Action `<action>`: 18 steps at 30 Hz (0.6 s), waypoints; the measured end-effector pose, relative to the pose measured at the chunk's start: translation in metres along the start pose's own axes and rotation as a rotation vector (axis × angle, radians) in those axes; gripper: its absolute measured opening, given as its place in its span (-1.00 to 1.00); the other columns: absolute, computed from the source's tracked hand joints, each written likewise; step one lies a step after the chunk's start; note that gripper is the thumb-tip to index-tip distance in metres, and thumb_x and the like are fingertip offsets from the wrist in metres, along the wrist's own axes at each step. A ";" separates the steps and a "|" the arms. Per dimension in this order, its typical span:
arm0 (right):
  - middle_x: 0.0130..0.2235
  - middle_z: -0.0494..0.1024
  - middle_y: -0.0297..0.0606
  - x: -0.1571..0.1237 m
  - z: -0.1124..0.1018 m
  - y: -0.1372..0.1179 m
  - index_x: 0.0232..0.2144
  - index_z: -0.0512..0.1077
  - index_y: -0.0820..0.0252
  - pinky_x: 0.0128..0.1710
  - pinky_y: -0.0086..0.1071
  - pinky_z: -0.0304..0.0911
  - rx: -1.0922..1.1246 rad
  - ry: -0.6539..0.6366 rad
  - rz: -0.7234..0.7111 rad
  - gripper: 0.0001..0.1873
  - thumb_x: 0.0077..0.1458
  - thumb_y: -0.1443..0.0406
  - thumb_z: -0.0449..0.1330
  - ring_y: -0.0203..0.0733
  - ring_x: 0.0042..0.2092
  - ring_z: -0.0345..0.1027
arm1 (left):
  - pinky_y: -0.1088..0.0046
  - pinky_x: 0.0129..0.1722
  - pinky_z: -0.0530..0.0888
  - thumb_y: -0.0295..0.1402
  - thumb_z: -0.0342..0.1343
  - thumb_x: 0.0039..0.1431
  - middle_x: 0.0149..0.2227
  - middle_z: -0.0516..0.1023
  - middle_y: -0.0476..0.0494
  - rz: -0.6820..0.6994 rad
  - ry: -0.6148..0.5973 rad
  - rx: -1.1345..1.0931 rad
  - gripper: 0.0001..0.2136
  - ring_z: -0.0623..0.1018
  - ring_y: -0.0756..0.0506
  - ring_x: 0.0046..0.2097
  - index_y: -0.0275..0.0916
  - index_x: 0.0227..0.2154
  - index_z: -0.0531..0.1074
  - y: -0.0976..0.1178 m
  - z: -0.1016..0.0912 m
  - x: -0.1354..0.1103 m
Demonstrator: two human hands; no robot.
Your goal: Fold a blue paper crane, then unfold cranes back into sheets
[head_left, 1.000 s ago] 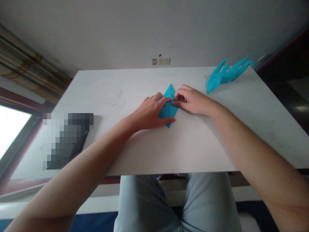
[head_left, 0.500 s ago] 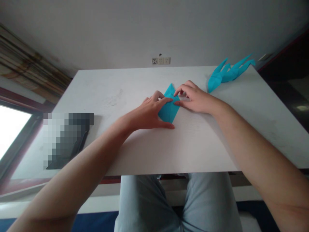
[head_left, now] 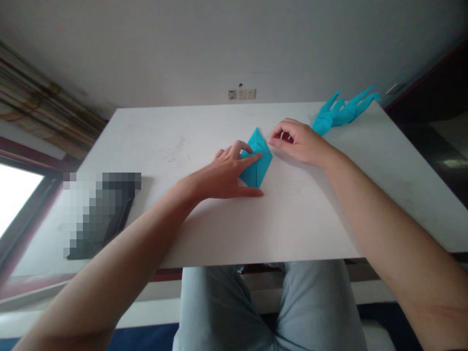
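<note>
A blue folded paper [head_left: 259, 163], kite-shaped, lies flat at the middle of the white table [head_left: 300, 219]. My left hand [head_left: 223, 175] pins it down: the index finger lies across its left flap and the thumb rests at its lower tip. My right hand [head_left: 298, 141] sits just right of the paper's upper right edge. Its fingers are curled in, the thumb and index tips meet close beside the paper, and I see nothing in them.
Finished blue folded-paper figures [head_left: 341, 111] lie at the far right corner of the table. A dark flat object [head_left: 98, 212], partly blurred out, rests near the left edge. A wall socket [head_left: 241, 93] is behind the table. My knees show under the near edge.
My right hand has drawn back to the right, off the paper's upper flap. The left hand stays pressing the paper, which now shows as a flatter kite.
</note>
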State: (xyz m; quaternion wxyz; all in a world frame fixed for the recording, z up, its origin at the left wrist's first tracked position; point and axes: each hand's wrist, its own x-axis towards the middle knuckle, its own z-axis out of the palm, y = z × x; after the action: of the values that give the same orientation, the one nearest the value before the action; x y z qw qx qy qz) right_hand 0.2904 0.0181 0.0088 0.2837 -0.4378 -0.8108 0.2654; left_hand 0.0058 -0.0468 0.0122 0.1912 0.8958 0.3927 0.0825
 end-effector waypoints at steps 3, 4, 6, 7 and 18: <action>-0.25 0.53 -0.24 -0.003 0.005 -0.013 -0.30 0.60 0.03 -0.16 -0.16 0.27 0.059 -0.106 -0.015 -0.55 0.17 -0.16 0.52 -0.06 -0.21 0.32 | -0.24 0.48 0.36 0.20 0.40 0.22 0.46 0.28 -0.37 0.001 0.004 -0.020 -0.05 0.44 -0.50 0.41 0.07 0.60 0.25 0.000 0.001 0.001; -0.25 0.53 -0.25 -0.005 0.007 -0.016 -0.29 0.62 0.03 -0.18 -0.17 0.25 0.081 -0.148 -0.020 -0.55 0.15 -0.15 0.54 -0.07 -0.22 0.31 | -0.24 0.48 0.37 0.19 0.41 0.23 0.46 0.27 -0.40 0.003 0.008 -0.034 -0.05 0.43 -0.51 0.42 0.04 0.59 0.24 0.001 0.001 0.002; -0.26 0.53 -0.27 -0.007 0.013 -0.020 -0.26 0.64 0.04 -0.21 -0.18 0.23 0.110 -0.193 -0.040 -0.55 0.09 -0.11 0.59 -0.10 -0.25 0.31 | -0.21 0.46 0.41 0.17 0.41 0.24 0.47 0.26 -0.46 0.006 0.029 -0.060 -0.06 0.43 -0.50 0.43 -0.03 0.57 0.24 0.000 -0.001 0.002; -0.25 0.53 -0.27 -0.007 0.015 -0.021 -0.25 0.64 0.05 -0.21 -0.19 0.23 0.112 -0.204 -0.052 -0.56 0.07 -0.09 0.60 -0.11 -0.25 0.31 | -0.19 0.44 0.43 0.16 0.42 0.25 0.47 0.26 -0.48 0.000 0.048 -0.064 -0.06 0.43 -0.50 0.44 -0.05 0.56 0.23 -0.001 -0.002 0.001; -0.14 0.54 -0.20 -0.006 0.016 -0.018 -0.24 0.67 0.04 -0.16 -0.16 0.33 0.039 -0.193 -0.095 -0.58 0.07 -0.06 0.64 -0.06 -0.19 0.35 | -0.22 0.21 0.54 0.45 0.31 0.20 0.15 0.52 -0.46 -0.273 0.222 0.087 -0.25 0.61 -0.50 0.12 -0.21 0.00 0.59 -0.034 -0.006 -0.007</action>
State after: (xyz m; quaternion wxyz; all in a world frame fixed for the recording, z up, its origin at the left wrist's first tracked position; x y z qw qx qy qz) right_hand 0.2719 0.0010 0.0085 0.2250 -0.3658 -0.8487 0.3086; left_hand -0.0237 -0.0287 0.0039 0.1172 0.8269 0.5326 0.1373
